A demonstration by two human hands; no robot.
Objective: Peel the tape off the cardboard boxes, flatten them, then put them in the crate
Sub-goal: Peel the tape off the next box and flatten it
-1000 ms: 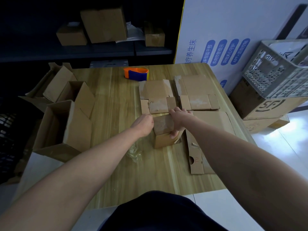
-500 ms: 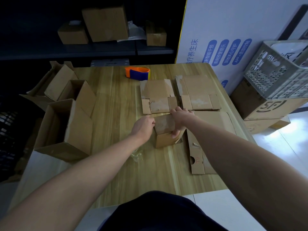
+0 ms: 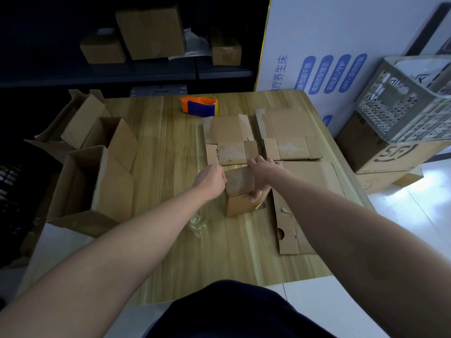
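Right hand [image 3: 264, 176] is gripping the small cardboard box [image 3: 240, 204] standing on the counter [image 3: 170, 167], thumb on its front; left hand [image 3: 210, 180] is curling against its top left edge, grip hidden.

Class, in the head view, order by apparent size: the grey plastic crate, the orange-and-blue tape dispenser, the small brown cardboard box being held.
1. Grey plastic crate, partly cut off.
2. Small brown cardboard box, nearer the camera.
3. Orange-and-blue tape dispenser.
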